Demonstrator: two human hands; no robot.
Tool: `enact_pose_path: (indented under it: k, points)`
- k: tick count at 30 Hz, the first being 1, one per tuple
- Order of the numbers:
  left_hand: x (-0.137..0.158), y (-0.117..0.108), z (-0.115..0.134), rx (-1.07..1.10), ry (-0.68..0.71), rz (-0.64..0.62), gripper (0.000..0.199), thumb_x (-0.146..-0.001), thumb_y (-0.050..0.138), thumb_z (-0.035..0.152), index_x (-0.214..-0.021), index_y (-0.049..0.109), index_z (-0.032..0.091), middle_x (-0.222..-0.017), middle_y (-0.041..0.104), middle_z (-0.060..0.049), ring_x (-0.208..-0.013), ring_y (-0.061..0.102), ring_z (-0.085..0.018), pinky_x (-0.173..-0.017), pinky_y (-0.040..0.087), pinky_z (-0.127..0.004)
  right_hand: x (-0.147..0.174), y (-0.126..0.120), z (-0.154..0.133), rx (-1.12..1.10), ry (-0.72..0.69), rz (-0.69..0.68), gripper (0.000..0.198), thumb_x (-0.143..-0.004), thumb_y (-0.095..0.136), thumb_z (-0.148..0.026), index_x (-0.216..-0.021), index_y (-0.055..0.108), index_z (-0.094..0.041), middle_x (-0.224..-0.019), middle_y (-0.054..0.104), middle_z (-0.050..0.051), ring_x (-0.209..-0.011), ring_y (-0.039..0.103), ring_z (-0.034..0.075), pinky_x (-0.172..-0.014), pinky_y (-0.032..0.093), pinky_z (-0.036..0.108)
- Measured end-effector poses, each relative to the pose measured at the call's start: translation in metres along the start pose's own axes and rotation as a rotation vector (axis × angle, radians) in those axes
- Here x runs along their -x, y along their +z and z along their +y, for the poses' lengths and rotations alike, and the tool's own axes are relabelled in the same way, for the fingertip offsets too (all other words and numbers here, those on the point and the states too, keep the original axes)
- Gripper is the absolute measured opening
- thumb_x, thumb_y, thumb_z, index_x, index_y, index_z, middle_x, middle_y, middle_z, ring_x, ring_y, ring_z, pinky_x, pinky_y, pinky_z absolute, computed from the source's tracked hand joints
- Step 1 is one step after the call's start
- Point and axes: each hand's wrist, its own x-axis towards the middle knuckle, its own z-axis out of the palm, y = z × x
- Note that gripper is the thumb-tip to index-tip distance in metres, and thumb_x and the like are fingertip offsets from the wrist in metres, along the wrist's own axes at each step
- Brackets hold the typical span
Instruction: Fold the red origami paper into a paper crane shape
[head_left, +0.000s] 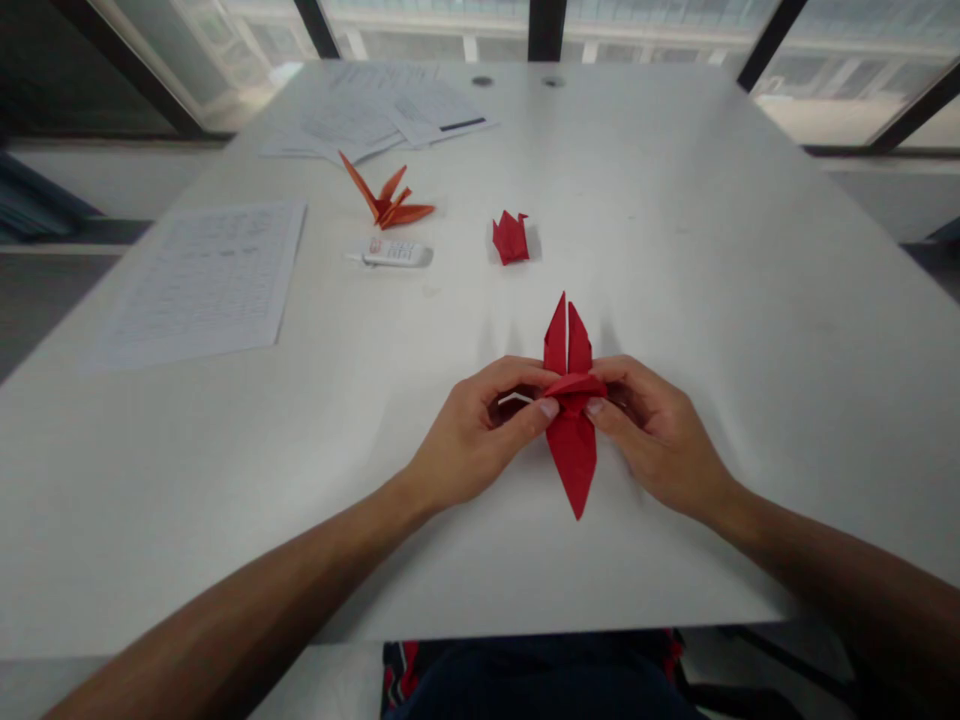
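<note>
Between my two hands is a red folded origami paper point(574, 455), with a long point toward me and two narrow points side by side away from me. My left hand point(499, 415) pinches its left side near the raised middle fold, thumb in front and fingers behind. On the opposite side my right hand point(645, 420) grips it the same way. The undersides of the fingers are partly hidden. Farther back on the table sits a small red paper crane point(511, 238). An orange paper crane point(386, 205) with spread wings stands to its left.
A white glue tube point(394, 252) lies in front of the orange crane. Printed sheets point(202, 285) lie at the left, and more loose papers point(337, 110) are at the back left. The white table point(750, 350) has its front edge close to me; windows stand beyond it.
</note>
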Motion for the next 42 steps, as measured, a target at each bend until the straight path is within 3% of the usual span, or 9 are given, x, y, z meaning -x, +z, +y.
enact_pose_path:
  k: [7, 12, 18, 23, 29, 34, 37, 42]
  points:
    - [0.000, 0.004, -0.002, 0.073, -0.133, 0.016, 0.017, -0.096, 0.068, 0.029, -0.110, 0.069, 0.019, -0.104, 0.071, -0.004, -0.093, 0.064, -0.015, -0.081, 0.051, -0.026, 0.001, 0.001, -0.004, 0.006, -0.006, -0.022, 0.024, -0.092, 0.060, -0.011, -0.111, 0.067, -0.024, -0.111, 0.063, 0.003, -0.096, 0.064, 0.017, -0.084, 0.056, 0.031]
    - [0.001, 0.004, -0.003, 0.111, -0.092, 0.026, 0.020, -0.092, 0.074, 0.030, -0.109, 0.072, 0.020, -0.104, 0.073, -0.004, -0.091, 0.066, -0.017, -0.081, 0.053, -0.029, 0.000, 0.000, -0.005, -0.030, 0.004, -0.045, 0.018, -0.096, 0.061, -0.020, -0.112, 0.067, -0.026, -0.114, 0.062, 0.004, -0.101, 0.063, 0.020, -0.086, 0.057, 0.033]
    - [0.001, 0.001, -0.004, 0.205, -0.135, 0.015, 0.027, -0.086, 0.079, 0.027, -0.111, 0.069, 0.020, -0.112, 0.070, -0.007, -0.100, 0.066, -0.020, -0.085, 0.054, -0.030, 0.001, 0.002, -0.007, -0.095, 0.042, -0.045, 0.017, -0.097, 0.063, -0.026, -0.114, 0.066, -0.027, -0.113, 0.064, 0.004, -0.098, 0.064, 0.019, -0.084, 0.058, 0.033]
    - [0.001, -0.003, -0.007, 0.256, -0.102, -0.039, 0.035, -0.090, 0.072, 0.022, -0.124, 0.067, 0.023, -0.121, 0.067, -0.008, -0.108, 0.063, -0.022, -0.088, 0.053, -0.032, 0.001, 0.001, -0.006, -0.053, 0.032, -0.015, 0.016, -0.099, 0.062, -0.030, -0.113, 0.068, -0.029, -0.111, 0.067, 0.004, -0.099, 0.065, 0.021, -0.085, 0.056, 0.034]
    - [0.001, 0.000, -0.005, 0.287, -0.069, -0.004, 0.057, -0.093, 0.069, 0.021, -0.145, 0.049, 0.031, -0.136, 0.061, -0.009, -0.100, 0.065, -0.018, -0.085, 0.055, -0.033, 0.003, -0.003, -0.002, -0.260, 0.087, -0.127, 0.028, -0.102, 0.055, -0.037, -0.127, 0.066, -0.029, -0.129, 0.065, 0.007, -0.113, 0.064, 0.026, -0.100, 0.053, 0.045]
    - [0.001, 0.004, -0.006, 0.145, -0.067, 0.128, 0.064, -0.090, 0.073, 0.019, -0.146, 0.043, 0.031, -0.131, 0.061, -0.008, -0.092, 0.066, -0.015, -0.079, 0.056, -0.029, 0.003, 0.000, 0.002, -0.231, 0.170, -0.088, 0.032, -0.098, 0.065, -0.038, -0.129, 0.058, -0.030, -0.108, 0.070, 0.005, -0.099, 0.068, 0.023, -0.092, 0.057, 0.043]
    - [0.002, 0.007, -0.007, -0.011, -0.013, 0.175, 0.057, -0.090, 0.069, 0.015, -0.141, 0.046, 0.028, -0.126, 0.061, -0.007, -0.085, 0.065, -0.012, -0.076, 0.057, -0.027, 0.002, 0.005, 0.002, -0.202, 0.180, -0.039, 0.036, -0.094, 0.072, -0.038, -0.125, 0.056, -0.028, -0.114, 0.068, 0.005, -0.095, 0.067, 0.020, -0.086, 0.058, 0.038]
    - [0.006, 0.013, -0.010, -0.221, 0.086, 0.139, 0.058, -0.089, 0.068, 0.012, -0.140, 0.047, 0.029, -0.123, 0.061, -0.008, -0.082, 0.064, -0.013, -0.075, 0.057, -0.030, 0.001, 0.012, -0.001, -0.212, 0.185, -0.033, 0.045, -0.088, 0.078, -0.038, -0.124, 0.055, -0.026, -0.122, 0.068, 0.008, -0.097, 0.069, 0.021, -0.082, 0.061, 0.037]
